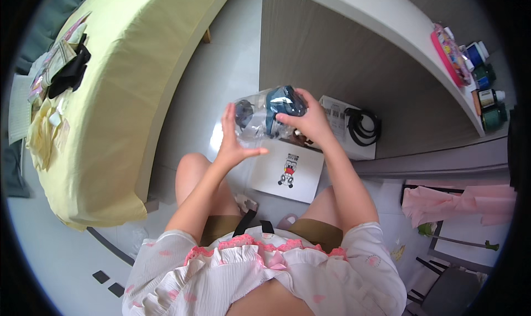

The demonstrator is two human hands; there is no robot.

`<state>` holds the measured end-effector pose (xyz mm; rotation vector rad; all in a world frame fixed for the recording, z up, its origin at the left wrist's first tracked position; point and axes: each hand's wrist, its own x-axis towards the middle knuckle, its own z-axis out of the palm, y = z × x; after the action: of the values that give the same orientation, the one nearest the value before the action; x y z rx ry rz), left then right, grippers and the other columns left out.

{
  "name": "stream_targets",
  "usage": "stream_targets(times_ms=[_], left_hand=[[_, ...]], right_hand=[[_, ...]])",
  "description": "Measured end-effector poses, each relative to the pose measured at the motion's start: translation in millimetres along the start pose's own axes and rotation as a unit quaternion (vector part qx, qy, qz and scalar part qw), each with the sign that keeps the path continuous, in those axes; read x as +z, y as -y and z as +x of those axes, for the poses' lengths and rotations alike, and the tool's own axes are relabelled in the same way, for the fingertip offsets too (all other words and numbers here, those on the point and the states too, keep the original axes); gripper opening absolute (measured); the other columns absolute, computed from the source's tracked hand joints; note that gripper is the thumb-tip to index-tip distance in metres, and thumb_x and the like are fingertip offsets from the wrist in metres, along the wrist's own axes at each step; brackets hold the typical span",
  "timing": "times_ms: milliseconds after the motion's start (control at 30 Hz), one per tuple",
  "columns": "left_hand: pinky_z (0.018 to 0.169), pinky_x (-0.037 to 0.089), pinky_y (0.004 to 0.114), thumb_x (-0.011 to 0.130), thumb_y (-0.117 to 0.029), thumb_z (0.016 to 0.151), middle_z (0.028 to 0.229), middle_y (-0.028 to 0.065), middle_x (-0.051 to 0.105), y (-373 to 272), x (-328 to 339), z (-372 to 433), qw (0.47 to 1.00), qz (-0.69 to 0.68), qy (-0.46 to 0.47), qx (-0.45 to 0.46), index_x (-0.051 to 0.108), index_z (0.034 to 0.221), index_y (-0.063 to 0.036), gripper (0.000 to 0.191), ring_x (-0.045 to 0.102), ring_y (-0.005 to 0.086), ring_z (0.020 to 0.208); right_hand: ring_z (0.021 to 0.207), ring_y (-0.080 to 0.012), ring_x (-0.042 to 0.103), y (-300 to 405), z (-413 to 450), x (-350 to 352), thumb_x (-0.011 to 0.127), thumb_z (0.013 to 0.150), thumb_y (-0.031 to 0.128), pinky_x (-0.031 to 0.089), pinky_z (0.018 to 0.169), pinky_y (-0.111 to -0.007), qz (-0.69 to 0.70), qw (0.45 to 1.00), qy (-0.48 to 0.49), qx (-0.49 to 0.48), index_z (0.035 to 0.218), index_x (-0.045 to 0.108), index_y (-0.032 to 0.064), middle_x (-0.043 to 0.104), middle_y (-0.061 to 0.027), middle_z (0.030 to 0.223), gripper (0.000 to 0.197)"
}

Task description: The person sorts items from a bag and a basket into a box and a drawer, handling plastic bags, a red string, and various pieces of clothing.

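Note:
My right hand (309, 119) grips a clear plastic bag (259, 113) by its right end, thumb in front and fingers around the far side. Inside the bag is a shiny dark blue item (278, 104), with a smaller dark item (244, 113) towards the left end; I cannot tell exactly what either is. Beside the bag's left end, my left hand (232, 146) has its fingers extended and its thumb spread away. Whether its fingertips touch the plastic is unclear. Below the bag, a white box (265, 173) with a cartoon panda print rests on the floor between my legs.
Another white box (356, 148) bears a label and a coiled black strap (363, 127) against the grey wood panel (315, 46). A bed with a yellow sheet (108, 108) stands on the left. At upper right, a shelf (415, 30) carries bottles (489, 98) and a pink case (450, 57).

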<state>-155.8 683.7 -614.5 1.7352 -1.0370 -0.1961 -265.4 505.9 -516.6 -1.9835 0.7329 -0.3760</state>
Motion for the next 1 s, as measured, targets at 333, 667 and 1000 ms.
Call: stream_targets(times_ms=[333, 667, 1000], left_hand=[[0.098, 0.033, 0.040, 0.079, -0.038, 0.060, 0.141, 0.0190, 0.015, -189.1, -117.1, 78.4, 0.882, -0.205, -0.220, 0.362, 0.026, 0.133, 0.0024, 0.098, 0.033, 0.0282, 0.124], [0.105, 0.010, 0.048, 0.026, -0.062, 0.086, 0.128, 0.0221, 0.042, -226.2, -92.1, 236.5, 0.965, -0.117, -0.029, 0.234, 0.026, 0.134, 0.0007, 0.079, 0.032, 0.0311, 0.126], [0.101, 0.024, 0.046, 0.044, -0.034, 0.089, 0.130, 0.0230, 0.038, -241.3, -79.1, 231.4, 0.934, 0.016, -0.145, 0.325, 0.027, 0.131, 0.0018, 0.057, 0.042, 0.0353, 0.116]], right_hand=[[0.089, -0.0198, 0.059, 282.6, -83.5, -79.4, 0.074, 0.066, 0.021, 0.048, 0.075, -0.031, 0.045, 0.888, -0.131, -0.440, 0.116, 0.045, -0.0008, 0.059, -0.0120, 0.099, 0.061], [0.087, -0.0271, 0.061, 335.5, 14.2, -153.1, 0.075, 0.061, 0.039, 0.048, 0.076, -0.034, -0.297, 0.868, -0.333, -0.217, 0.103, 0.056, -0.0009, 0.063, -0.0172, 0.094, 0.060], [0.105, -0.0300, 0.054, 304.3, -3.4, -182.9, 0.071, 0.068, 0.042, 0.043, 0.090, -0.034, -0.276, 0.739, -0.404, -0.462, 0.123, 0.043, -0.0012, 0.052, -0.0255, 0.114, 0.076]])
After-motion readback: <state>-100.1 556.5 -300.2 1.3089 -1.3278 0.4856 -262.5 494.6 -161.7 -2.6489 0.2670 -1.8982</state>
